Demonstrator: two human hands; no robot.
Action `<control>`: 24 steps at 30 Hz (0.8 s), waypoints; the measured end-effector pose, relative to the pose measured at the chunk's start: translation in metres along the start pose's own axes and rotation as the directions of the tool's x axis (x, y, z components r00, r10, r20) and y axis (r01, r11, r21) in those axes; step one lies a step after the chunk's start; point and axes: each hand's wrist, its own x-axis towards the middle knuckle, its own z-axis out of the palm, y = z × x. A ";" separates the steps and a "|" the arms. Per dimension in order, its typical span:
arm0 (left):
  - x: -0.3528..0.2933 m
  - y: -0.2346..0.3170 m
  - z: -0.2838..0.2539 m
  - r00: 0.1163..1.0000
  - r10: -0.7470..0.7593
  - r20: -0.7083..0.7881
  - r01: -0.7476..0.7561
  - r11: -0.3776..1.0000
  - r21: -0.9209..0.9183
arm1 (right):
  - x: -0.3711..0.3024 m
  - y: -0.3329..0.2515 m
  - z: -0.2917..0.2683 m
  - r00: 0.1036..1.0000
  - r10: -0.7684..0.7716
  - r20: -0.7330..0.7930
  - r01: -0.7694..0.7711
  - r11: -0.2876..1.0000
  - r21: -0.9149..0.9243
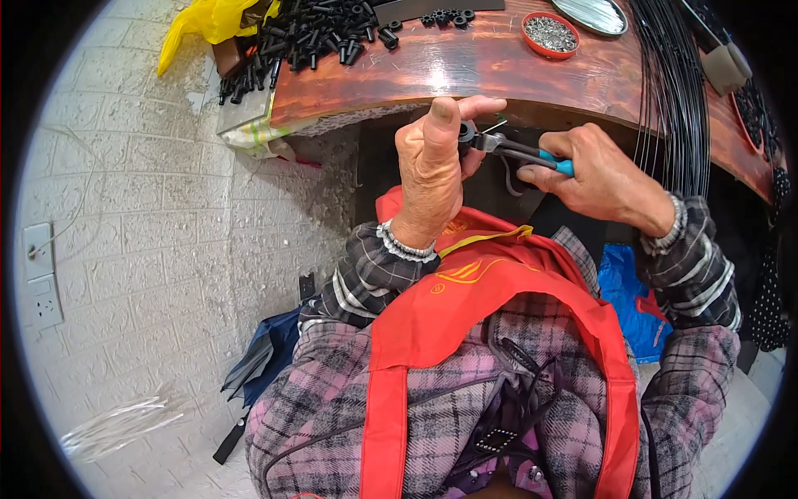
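Note:
Just in front of the table's near edge, my left hand (426, 170) grips a small black round part (466, 133), mostly hidden by the fingers. Its thumb points up and one finger stretches out to the right. My right hand (594, 173) is closed around pliers (522, 150) with black and blue handles. The pliers' metal jaws meet the right side of the black part, where a short thin piece sticks out. Whether the jaws grip that piece I cannot tell.
Black tubular parts (320, 33) lie heaped at the table's left, beside a yellow bag (204, 29). A red dish (550, 35) holds small metal pieces. Long black wires (673, 91) hang over the edge of the wooden table (366, 79) at right. A textured wall (141, 216) borders the left.

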 end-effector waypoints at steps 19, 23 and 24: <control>0.026 -0.011 -0.022 0.986 0.030 0.166 0.032 0.932 -0.362 | -0.023 -0.013 -0.037 0.941 0.107 -0.322 -0.096 0.994 0.048; 0.024 -0.008 -0.018 0.978 0.100 0.185 -0.018 0.917 -0.399 | -0.011 -0.014 -0.016 0.926 -0.072 -0.371 -0.078 0.924 -0.373; 0.024 -0.008 -0.017 0.977 0.118 0.176 -0.036 0.910 -0.414 | -0.007 -0.011 -0.013 0.925 -0.076 -0.374 -0.075 0.924 -0.375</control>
